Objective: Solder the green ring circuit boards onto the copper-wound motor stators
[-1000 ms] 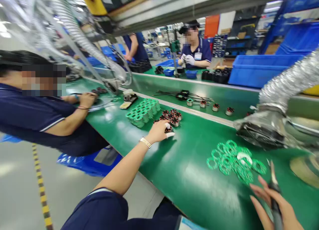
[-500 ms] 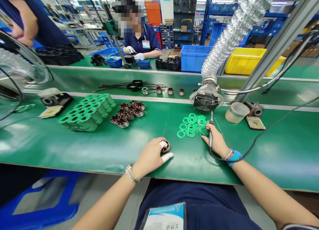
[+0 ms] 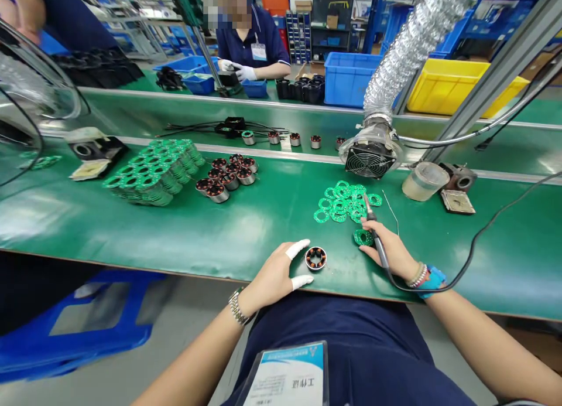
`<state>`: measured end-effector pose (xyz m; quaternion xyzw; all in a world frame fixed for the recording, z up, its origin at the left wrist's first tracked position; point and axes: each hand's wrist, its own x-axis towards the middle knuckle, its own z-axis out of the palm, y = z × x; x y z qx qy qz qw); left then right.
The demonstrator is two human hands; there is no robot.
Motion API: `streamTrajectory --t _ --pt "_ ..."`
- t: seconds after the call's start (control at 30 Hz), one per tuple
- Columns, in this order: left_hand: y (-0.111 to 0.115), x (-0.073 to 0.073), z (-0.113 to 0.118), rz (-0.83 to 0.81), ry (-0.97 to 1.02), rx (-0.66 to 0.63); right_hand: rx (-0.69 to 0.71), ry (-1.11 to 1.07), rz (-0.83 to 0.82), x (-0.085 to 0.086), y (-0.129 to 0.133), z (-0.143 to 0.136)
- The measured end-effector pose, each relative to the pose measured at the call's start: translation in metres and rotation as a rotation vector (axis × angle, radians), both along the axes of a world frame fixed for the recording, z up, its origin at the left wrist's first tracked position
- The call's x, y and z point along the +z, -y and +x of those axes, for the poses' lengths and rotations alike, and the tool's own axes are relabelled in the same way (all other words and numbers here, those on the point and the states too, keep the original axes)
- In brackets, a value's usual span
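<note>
The person's left hand (image 3: pixel 274 274) rests at the front edge of the counter (image 3: pixel 272 212), thumb and forefinger spread wide, both wearing white finger covers (image 3: pixel 301 282). Between those two tips sits a copper-wound motor core (image 3: pixel 315 268), lying flat on the counter close to the front edge with its ring of coils facing up; I can't tell whether either fingertip touches it. To its right, the right hand (image 3: pixel 390 251) is closed around a soldering iron (image 3: pixel 378 245), whose tip points toward the far edge, over a loose spread of green ring boards (image 3: pixel 340 207). By that hand's thumb and fingertips is one tilted green board (image 3: pixel 362 237), which it seems to pinch as well. Just right of the spread lies a thin strand of wire (image 3: pixel 390 211). Toward the far edge, left of the middle, a cluster of similar cores (image 3: pixel 230 177) stands beside neat stacks of green boards (image 3: pixel 153 171). A fan (image 3: pixel 370 161) on a silver duct hangs near the far edge, with a pale round tub (image 3: pixel 424 182) to its right. Across the way, a co-worker (image 3: pixel 254 48) in white gloves handles something dark.
</note>
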<state>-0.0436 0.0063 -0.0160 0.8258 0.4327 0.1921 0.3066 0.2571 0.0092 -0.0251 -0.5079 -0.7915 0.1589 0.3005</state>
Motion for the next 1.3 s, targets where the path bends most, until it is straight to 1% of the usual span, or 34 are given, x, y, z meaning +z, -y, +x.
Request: streamTrajectory --t 0.07,0.17,0.3,0.37,0.47,0.57,0.63,0.73,0.83,0.97,1.03,1.13,1.2,1.3 --pt "-0.003 -0.002 0.007 0.008 0.027 -0.003 0.035 0.023 -0.026 0.000 0.004 -0.004" --pt "-0.007 -0.001 0.014 0.010 0.053 -0.016 0.043 0.028 -0.023 -0.002 0.002 -0.007" --pt "-0.008 0.001 0.014 -0.005 0.063 -0.038 0.037 -0.004 0.047 -0.002 -0.003 -0.008" --pt "-0.008 0.000 0.013 -0.018 0.070 -0.043 0.022 -0.025 0.103 -0.001 0.000 -0.009" --pt "-0.008 0.000 0.012 -0.031 0.076 -0.053 0.070 -0.034 0.126 0.002 0.012 -0.016" --pt "-0.006 -0.001 0.014 -0.011 0.086 -0.026 0.182 -0.020 0.052 0.003 0.031 -0.028" --pt "-0.003 -0.001 0.018 -0.003 0.090 0.024 0.197 -0.036 0.019 0.005 0.041 -0.036" --pt "0.005 -0.001 0.024 -0.021 0.099 0.086 0.121 -0.129 -0.017 0.012 0.052 -0.046" --pt "0.013 0.000 0.030 -0.018 0.117 0.092 0.060 -0.269 -0.088 0.018 0.055 -0.056" --pt "0.021 0.005 0.035 0.022 0.127 0.082 -0.055 -0.500 -0.190 0.017 0.053 -0.063" --pt "0.025 0.008 0.037 0.022 0.147 0.066 -0.108 -0.576 -0.251 0.014 0.052 -0.065" --pt "0.030 0.011 0.042 0.070 0.185 0.059 -0.133 -0.559 -0.252 0.011 0.051 -0.067" --pt "0.034 0.011 0.045 0.114 0.169 0.054 -0.121 -0.475 -0.190 0.008 0.051 -0.068" --pt "0.035 0.008 0.047 0.139 0.106 0.030 -0.065 -0.315 -0.084 0.005 0.052 -0.068"
